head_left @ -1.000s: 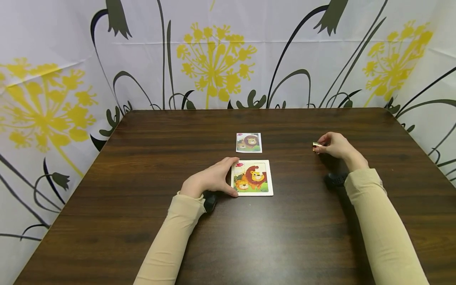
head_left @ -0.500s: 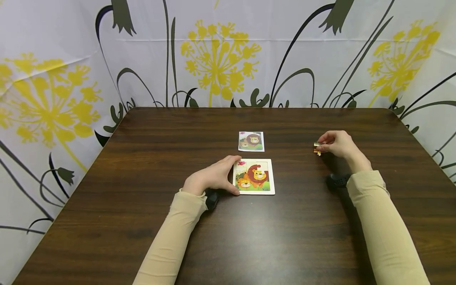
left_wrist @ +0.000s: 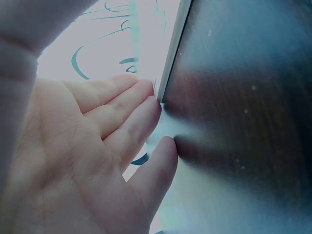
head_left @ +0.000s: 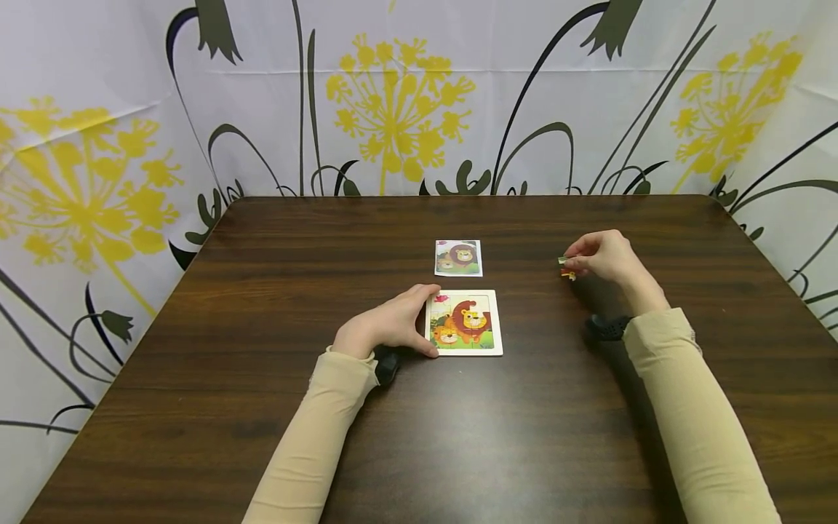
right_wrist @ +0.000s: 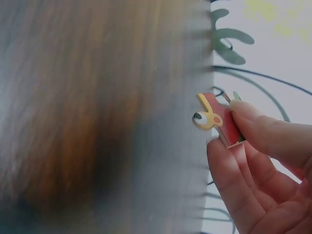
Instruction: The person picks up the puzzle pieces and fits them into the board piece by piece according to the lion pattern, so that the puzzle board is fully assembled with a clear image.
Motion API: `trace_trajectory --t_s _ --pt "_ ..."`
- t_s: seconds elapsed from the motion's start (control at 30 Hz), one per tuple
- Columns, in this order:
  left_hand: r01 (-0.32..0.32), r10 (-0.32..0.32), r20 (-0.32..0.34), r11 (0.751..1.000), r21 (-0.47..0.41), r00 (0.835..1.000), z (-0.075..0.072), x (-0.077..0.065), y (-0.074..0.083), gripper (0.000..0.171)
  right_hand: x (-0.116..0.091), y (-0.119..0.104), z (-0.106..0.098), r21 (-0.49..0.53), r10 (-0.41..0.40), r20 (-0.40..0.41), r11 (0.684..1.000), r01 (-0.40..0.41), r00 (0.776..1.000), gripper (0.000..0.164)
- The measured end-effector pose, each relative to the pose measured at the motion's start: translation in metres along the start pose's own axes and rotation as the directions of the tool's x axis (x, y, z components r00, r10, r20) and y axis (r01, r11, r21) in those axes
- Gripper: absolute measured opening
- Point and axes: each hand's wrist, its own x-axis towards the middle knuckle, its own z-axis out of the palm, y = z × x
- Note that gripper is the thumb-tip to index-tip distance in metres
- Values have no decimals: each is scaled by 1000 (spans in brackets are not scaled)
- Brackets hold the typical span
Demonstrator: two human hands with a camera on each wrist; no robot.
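Observation:
In the head view, a white-framed lion puzzle [head_left: 500, 320] lies on the table with a gap at its upper right. My left hand [head_left: 386, 324] rests at its left side, thumb at the near corner and fingertips at the far corner. The left wrist view shows those fingers nearly straight, tips at the tabletop. To the right, my right hand [head_left: 605, 256] pinches a puzzle piece [right_wrist: 226, 119] between thumb and fingers, above the table. The piece is dark red with a yellow part and an eye, and a bit of green shows behind it.
A small printed lion picture card [head_left: 458, 259] lies just beyond the puzzle. The dark wooden table [head_left: 262, 306] ends at the back against a flower-patterned curtain [head_left: 262, 87]. A black wrist device [head_left: 607, 327] sits under the right wrist.
My right hand has moved slightly left and away from me, and the piece in its fingers has turned. The left hand stays at the puzzle's left side.

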Motion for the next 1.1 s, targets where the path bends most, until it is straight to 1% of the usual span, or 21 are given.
trace_trajectory --t_s 0.07,0.23,0.53,0.8,1.0,1.1 --pt "-3 3 1 1000 -5 1000 -1 -1 1 102 1 -4 2 16 -12 2 1000 12 1000 22" --pt "7 -7 3 1000 -5 1000 -1 -3 1 102 3 -14 6 113 -17 30 994 13 999 25" --pt "11 -11 7 1000 0 1000 -1 -2 1 102 4 -27 17 253 10 84 967 -31 996 29" --pt "11 -11 7 1000 -1 1000 -2 -2 2 101 5 -47 36 305 15 137 951 -57 990 30" --pt "6 -6 5 1000 -2 1000 -1 -2 2 101 4 -62 51 317 10 143 947 -56 990 25" --pt "8 -8 4 1000 -5 1000 -1 -2 2 101 3 -68 56 337 15 153 939 -67 988 26"
